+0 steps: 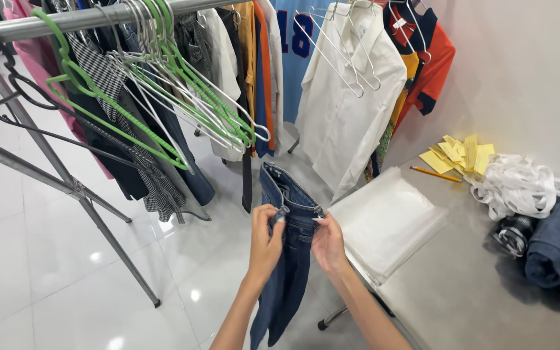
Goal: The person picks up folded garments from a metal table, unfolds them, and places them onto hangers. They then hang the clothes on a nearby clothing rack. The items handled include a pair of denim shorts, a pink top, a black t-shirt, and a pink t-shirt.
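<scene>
Dark blue jeans (286, 259) hang above the white floor, their waistband pinched on one side by the left hand (264, 241) and on the other by the right hand (328, 243), beside a bench (461, 291) bearing clear plastic bags (387, 220) and yellow paper tags (459, 154).

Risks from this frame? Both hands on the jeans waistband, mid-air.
1. The dark blue denim jeans hang off the table edge, held only by the left hand and right hand at the waistband; a loose grip probably drops them on the floor.
2. The right elbow might nudge the stack of clear plastic bags off the grey table.
</scene>
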